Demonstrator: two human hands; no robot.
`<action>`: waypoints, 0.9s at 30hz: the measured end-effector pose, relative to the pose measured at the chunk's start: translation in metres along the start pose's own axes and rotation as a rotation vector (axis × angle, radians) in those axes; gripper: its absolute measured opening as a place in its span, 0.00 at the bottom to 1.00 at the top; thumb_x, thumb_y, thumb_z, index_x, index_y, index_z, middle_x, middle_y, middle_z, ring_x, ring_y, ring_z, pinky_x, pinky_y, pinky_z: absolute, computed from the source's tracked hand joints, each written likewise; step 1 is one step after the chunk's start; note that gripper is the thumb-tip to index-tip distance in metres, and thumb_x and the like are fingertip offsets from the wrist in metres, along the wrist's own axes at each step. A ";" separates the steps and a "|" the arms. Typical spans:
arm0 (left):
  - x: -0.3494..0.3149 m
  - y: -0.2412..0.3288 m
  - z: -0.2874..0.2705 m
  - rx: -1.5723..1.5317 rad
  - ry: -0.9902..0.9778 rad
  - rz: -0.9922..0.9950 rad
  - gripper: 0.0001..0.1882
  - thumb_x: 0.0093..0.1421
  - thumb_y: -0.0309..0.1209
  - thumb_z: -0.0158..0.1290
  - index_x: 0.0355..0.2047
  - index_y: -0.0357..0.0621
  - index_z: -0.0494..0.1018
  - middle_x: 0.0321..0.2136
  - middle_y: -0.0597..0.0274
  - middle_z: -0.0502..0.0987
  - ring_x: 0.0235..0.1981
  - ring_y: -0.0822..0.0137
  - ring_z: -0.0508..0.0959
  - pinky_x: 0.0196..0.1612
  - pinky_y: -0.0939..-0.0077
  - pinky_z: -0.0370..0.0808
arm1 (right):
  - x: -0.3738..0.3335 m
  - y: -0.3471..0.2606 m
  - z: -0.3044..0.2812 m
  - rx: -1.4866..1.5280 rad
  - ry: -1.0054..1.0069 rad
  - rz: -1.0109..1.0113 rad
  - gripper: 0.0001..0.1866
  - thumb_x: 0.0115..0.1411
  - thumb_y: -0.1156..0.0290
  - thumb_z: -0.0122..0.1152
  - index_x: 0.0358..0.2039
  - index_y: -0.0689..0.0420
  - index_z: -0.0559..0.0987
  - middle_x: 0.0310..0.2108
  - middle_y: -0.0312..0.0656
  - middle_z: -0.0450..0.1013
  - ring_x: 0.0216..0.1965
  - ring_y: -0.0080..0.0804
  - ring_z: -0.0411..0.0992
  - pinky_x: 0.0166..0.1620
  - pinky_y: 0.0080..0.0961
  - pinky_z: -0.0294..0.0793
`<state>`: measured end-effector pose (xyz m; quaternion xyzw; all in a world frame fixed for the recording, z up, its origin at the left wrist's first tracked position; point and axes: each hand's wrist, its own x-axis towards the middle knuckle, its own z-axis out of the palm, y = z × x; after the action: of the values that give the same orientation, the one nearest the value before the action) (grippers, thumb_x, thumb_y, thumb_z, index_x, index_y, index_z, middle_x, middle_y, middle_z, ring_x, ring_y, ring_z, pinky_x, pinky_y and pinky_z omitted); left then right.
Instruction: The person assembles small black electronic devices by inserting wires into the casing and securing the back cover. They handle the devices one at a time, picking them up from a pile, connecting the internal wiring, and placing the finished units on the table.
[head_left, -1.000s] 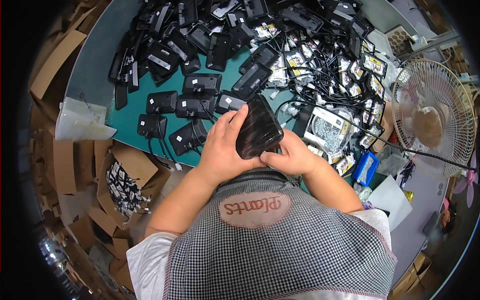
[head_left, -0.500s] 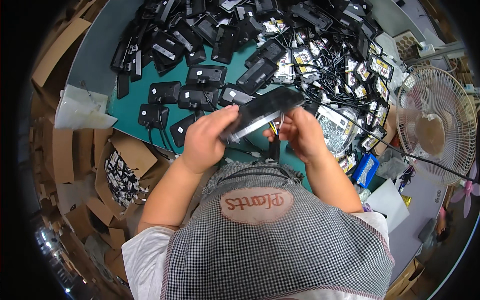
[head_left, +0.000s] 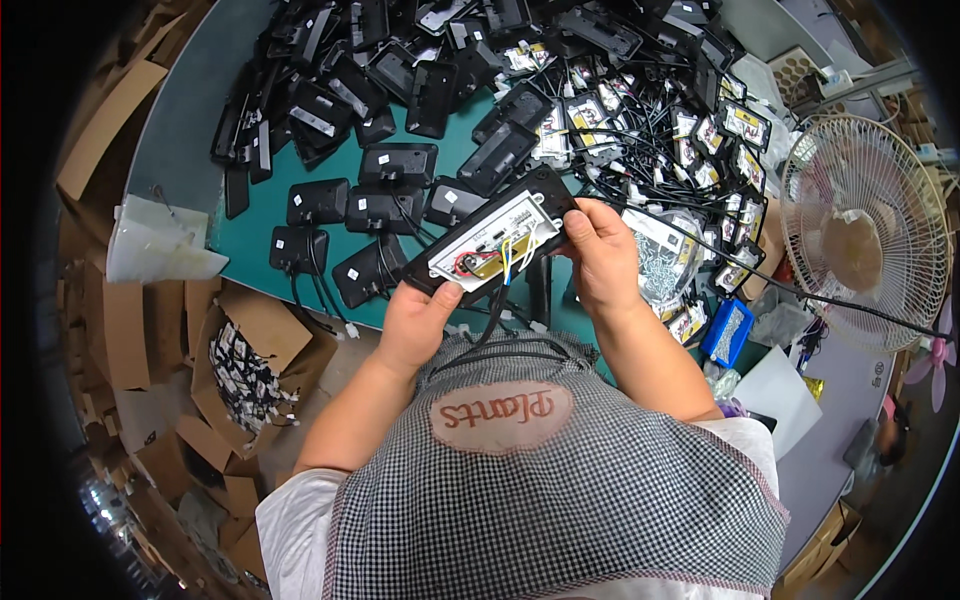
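Slanting across the space just beyond the top edge of the apron [head_left: 505,490], the long black case [head_left: 556,190] was gripped at both ends, its long axis running from near left to far right. The left hand [head_left: 411,326] clamped the end nearer the apron, thumb pressed at the rim, fingers mostly hidden underneath. The right hand [head_left: 606,258] clamped the opposite end, farther out from the apron and more to its right; its thumb lay on top, though the other fingers' exact hold could not be made out. The hollow side faced up, showing a white panel [head_left: 482,243], and thin coloured wires [head_left: 507,262] ran over the long edge on the apron side. From them a black cable [head_left: 494,316] hung toward the apron, closer to the left thumb than to the right. Farther beyond the apron, to its left, other cases [head_left: 318,201] lay on the green table [head_left: 258,218]; to its right sat a tub of screws [head_left: 657,265].
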<state>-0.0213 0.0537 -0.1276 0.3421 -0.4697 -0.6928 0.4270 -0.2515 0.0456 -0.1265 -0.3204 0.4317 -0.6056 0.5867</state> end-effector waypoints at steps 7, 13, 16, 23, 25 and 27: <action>0.004 0.011 -0.030 -0.049 -0.745 -0.344 0.56 0.43 0.33 0.64 0.68 0.33 0.44 0.60 0.51 0.61 0.59 0.64 0.64 0.63 0.68 0.58 | -0.014 0.001 -0.009 -0.496 -0.353 -0.198 0.09 0.58 0.73 0.61 0.39 0.63 0.80 0.37 0.40 0.78 0.39 0.31 0.76 0.44 0.24 0.72; 0.019 0.005 -0.006 0.659 -0.232 -0.155 0.58 0.39 0.41 0.70 0.68 0.48 0.49 0.61 0.43 0.61 0.61 0.49 0.64 0.63 0.60 0.61 | -0.027 0.046 0.011 0.435 -0.385 0.302 0.50 0.61 0.42 0.55 0.69 0.56 0.41 0.66 0.47 0.52 0.64 0.33 0.56 0.59 0.30 0.63; 0.042 0.000 -0.008 1.073 -0.099 -0.176 0.58 0.38 0.46 0.68 0.68 0.49 0.49 0.54 0.40 0.65 0.56 0.43 0.67 0.59 0.57 0.66 | -0.027 0.045 0.013 0.180 -0.478 0.584 0.44 0.62 0.54 0.60 0.68 0.58 0.47 0.43 0.43 0.72 0.36 0.24 0.74 0.40 0.18 0.73; 0.131 -0.023 -0.048 0.996 -0.126 -0.159 0.57 0.41 0.43 0.67 0.68 0.48 0.48 0.57 0.39 0.64 0.59 0.45 0.66 0.62 0.61 0.63 | 0.060 0.067 -0.018 -0.320 0.080 0.342 0.09 0.61 0.67 0.60 0.39 0.59 0.79 0.23 0.30 0.73 0.18 0.13 0.62 0.22 0.13 0.60; 0.163 -0.031 -0.039 1.174 -0.063 -0.152 0.56 0.42 0.42 0.66 0.69 0.52 0.49 0.56 0.40 0.64 0.58 0.44 0.66 0.62 0.60 0.63 | 0.088 0.087 -0.029 -0.539 0.175 0.178 0.09 0.61 0.68 0.61 0.37 0.61 0.78 0.22 0.32 0.73 0.19 0.16 0.66 0.22 0.17 0.64; 0.193 -0.067 -0.046 1.312 -0.013 -0.067 0.56 0.41 0.48 0.66 0.69 0.59 0.48 0.55 0.43 0.66 0.57 0.46 0.67 0.60 0.57 0.63 | 0.111 0.107 -0.036 -0.647 0.279 0.123 0.09 0.60 0.69 0.61 0.36 0.62 0.77 0.21 0.34 0.74 0.19 0.18 0.69 0.23 0.19 0.67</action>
<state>-0.0766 -0.1259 -0.2193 0.5418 -0.7863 -0.2778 0.1051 -0.2491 -0.0517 -0.2512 -0.3770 0.6956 -0.4391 0.4257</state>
